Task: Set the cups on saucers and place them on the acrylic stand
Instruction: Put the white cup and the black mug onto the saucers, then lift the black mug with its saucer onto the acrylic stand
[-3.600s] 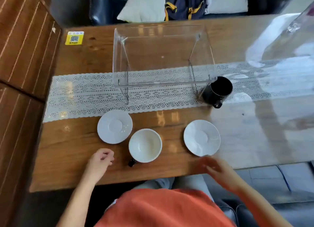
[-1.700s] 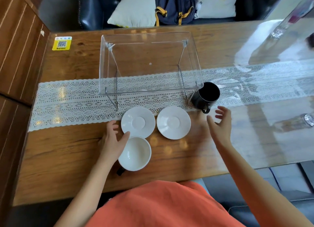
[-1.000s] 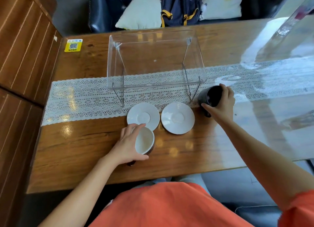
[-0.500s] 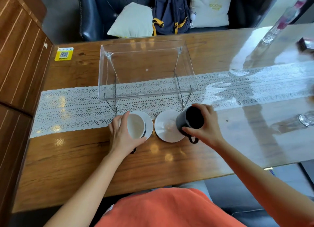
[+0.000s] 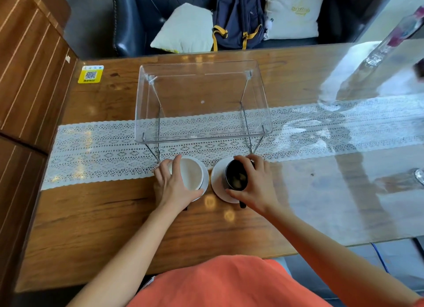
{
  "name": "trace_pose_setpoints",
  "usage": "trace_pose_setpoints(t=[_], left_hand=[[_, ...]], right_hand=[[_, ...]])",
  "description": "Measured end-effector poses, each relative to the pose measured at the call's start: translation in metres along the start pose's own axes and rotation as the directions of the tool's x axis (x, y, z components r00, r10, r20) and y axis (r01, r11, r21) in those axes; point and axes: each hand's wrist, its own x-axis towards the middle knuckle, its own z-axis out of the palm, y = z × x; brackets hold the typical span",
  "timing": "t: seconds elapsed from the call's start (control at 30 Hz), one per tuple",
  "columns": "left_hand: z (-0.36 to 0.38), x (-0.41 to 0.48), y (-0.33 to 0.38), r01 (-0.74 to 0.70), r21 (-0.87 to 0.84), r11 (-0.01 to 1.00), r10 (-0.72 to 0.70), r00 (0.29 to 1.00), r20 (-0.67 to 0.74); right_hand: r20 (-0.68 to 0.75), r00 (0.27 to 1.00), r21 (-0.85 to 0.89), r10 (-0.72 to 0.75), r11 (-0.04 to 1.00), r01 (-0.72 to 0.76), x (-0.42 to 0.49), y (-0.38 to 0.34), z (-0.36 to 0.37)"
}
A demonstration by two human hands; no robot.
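Two white saucers lie side by side just in front of the clear acrylic stand (image 5: 204,135). A white cup (image 5: 192,174) rests on the left saucer (image 5: 205,177), with my left hand (image 5: 174,187) wrapped around its left side and rim. A black cup (image 5: 236,175) stands on the right saucer (image 5: 218,180), gripped from the right by my right hand (image 5: 254,183). Each cup's dark handle points toward me, mostly hidden under the hands. The stand's top shelf is bare.
A white lace runner (image 5: 96,150) crosses the wooden table (image 5: 114,226) under the stand. A yellow QR sticker (image 5: 90,74) is at the far left. A glass (image 5: 418,175) lies at the right edge. A wood-panelled wall borders the left; a sofa with cushions and a backpack sits beyond.
Both hands slid the saucers toward the stand. My left hand lifted the white cup onto the left saucer, and my right hand carried the black cup from beside the stand onto the right saucer.
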Motion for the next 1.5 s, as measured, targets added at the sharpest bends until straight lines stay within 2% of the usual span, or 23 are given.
trace_pose_setpoints(t=[0.3,0.4,0.43,0.5,0.57,0.6,0.63,0.67,0.7,0.73,0.77,0.8,0.83,0.9,1.0,1.03,1.1,1.17,1.37,1.43,1.5], left_hand=[[0.000,-0.001,0.008,0.026,0.048,0.998,-0.025,1.000,-0.019],[-0.002,-0.002,0.009,0.017,0.116,0.993,-0.018,1.000,0.006],[-0.003,-0.004,0.011,0.008,0.150,0.989,-0.009,1.000,0.000],[-0.009,-0.011,0.017,-0.072,0.163,0.984,0.084,0.994,-0.073],[-0.015,-0.024,0.030,-0.213,-0.026,0.977,0.205,0.963,-0.173],[-0.018,-0.031,0.039,-0.234,-0.238,0.943,0.204,0.969,-0.143],[-0.020,-0.040,0.049,-0.151,-0.479,0.865,0.166,0.986,-0.011],[-0.022,-0.048,0.060,0.030,-0.663,0.748,0.135,0.971,0.197],[-0.021,-0.054,0.069,0.268,-0.735,0.623,0.124,0.894,0.431],[-0.016,-0.059,0.074,0.489,-0.697,0.524,0.097,0.779,0.620],[-0.009,-0.062,0.074,0.635,-0.625,0.454,0.061,0.678,0.733],[-0.001,-0.063,0.073,0.717,-0.573,0.398,0.020,0.617,0.786],[0.004,-0.063,0.072,0.759,-0.542,0.361,-0.026,0.590,0.807],[0.016,-0.060,0.069,0.767,-0.550,0.330,-0.128,0.614,0.779],[0.025,-0.050,0.073,0.678,-0.643,0.356,-0.179,0.725,0.665],[0.026,-0.046,0.076,0.665,-0.663,0.343,-0.188,0.741,0.645],[0.028,-0.040,0.080,0.686,-0.671,0.282,-0.222,0.727,0.650],[0.029,-0.039,0.080,0.707,-0.656,0.265,-0.239,0.707,0.666],[0.027,-0.048,0.070,0.753,-0.559,0.348,-0.128,0.629,0.767],[0.024,-0.054,0.071,0.733,-0.554,0.395,-0.109,0.636,0.764],[0.017,-0.058,0.074,0.679,-0.582,0.448,-0.083,0.680,0.728]], right_hand=[[-0.028,0.998,0.020,0.057,0.998,-0.056,0.001,-0.007,0.007],[0.021,0.999,0.006,0.043,0.999,-0.043,0.003,-0.008,0.003],[0.062,0.997,0.031,0.043,0.999,-0.045,0.004,-0.006,0.000],[0.130,0.988,0.206,0.078,0.973,-0.104,0.006,0.003,-0.008],[0.128,0.978,0.405,0.167,0.891,-0.205,0.008,0.016,-0.017],[0.112,0.969,0.457,0.220,0.855,-0.247,0.009,0.024,-0.020],[0.118,0.956,0.488,0.270,0.822,-0.292,0.009,0.032,-0.021],[0.158,0.938,0.514,0.308,0.785,-0.344,0.008,0.038,-0.022],[0.220,0.918,0.539,0.331,0.743,-0.397,0.007,0.043,-0.021],[0.283,0.897,0.557,0.339,0.703,-0.442,0.004,0.047,-0.020],[0.330,0.880,0.569,0.341,0.672,-0.474,0.002,0.049,-0.019],[0.362,0.866,0.579,0.345,0.645,-0.499,-0.002,0.050,-0.018],[0.385,0.853,0.593,0.351,0.615,-0.520,-0.005,0.049,-0.018],[0.406,0.838,0.631,0.365,0.552,-0.546,-0.008,0.046,-0.018],[0.417,0.829,0.663,0.374,0.498,-0.559,-0.011,0.041,-0.021],[0.420,0.827,0.666,0.374,0.492,-0.561,-0.011,0.041,-0.021],[0.422,0.822,0.666,0.382,0.485,-0.567,-0.011,0.042,-0.022],[0.424,0.818,0.671,0.388,0.473,-0.571,-0.011,0.043,-0.023],[0.449,0.822,0.667,0.349,0.481,-0.569,-0.019,0.052,-0.036],[0.468,0.826,0.658,0.314,0.500,-0.563,-0.026,0.053,-0.044],[0.461,0.843,0.674,0.275,0.510,-0.535,-0.031,0.049,-0.057]])
